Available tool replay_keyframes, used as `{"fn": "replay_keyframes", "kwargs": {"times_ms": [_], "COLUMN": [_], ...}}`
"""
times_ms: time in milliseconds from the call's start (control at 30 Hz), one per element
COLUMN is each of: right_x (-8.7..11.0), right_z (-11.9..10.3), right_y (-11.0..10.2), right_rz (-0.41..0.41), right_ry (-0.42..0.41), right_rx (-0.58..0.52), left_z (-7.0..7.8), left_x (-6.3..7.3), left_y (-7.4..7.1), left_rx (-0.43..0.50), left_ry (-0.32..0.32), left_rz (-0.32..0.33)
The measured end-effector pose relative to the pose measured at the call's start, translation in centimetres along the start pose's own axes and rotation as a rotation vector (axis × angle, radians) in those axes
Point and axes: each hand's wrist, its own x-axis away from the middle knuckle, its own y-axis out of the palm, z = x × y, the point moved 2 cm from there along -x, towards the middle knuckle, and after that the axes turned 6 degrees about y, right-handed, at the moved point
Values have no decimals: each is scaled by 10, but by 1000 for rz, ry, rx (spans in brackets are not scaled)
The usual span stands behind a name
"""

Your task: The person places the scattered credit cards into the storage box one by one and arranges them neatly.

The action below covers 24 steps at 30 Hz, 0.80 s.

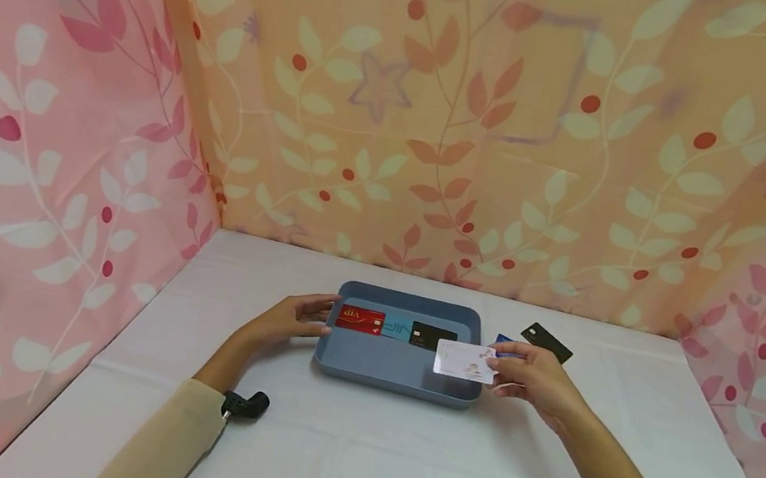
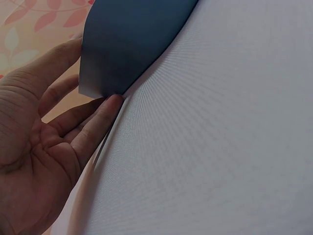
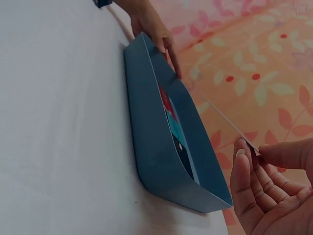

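Observation:
My right hand [image 1: 536,380] pinches a white card [image 1: 460,360] between thumb and fingers, over the right part of the blue-grey tray [image 1: 390,377]. In the right wrist view that card [image 3: 220,113] shows almost edge-on, above the tray wall. At the tray's left end my left hand [image 1: 286,320] touches the outer wall, its fingers extended along it. Inside the tray lie a red VIP card [image 1: 360,320], a teal card [image 1: 397,328] and a black card [image 1: 429,336] in a row; the white card overlaps the black one in the head view.
On the white tablecloth [image 1: 347,453] right of the tray lies another black card [image 1: 547,342]. A blue card [image 1: 504,341] beside it is mostly hidden by my right hand. Patterned cloth [image 1: 449,115] closes off the back and both sides of the table.

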Motion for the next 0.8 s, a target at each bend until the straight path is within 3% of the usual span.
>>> {"fn": "replay_keyframes", "kwargs": {"times_ms": [800], "right_x": [-14], "right_z": [-4], "right_y": [27], "right_rz": [-44], "right_ry": [-2], "right_rx": [11], "left_z": [-1], "left_x": [1], "left_y": [-1], "left_rx": [-23], "left_ry": [-8], "left_rz": [9]}}
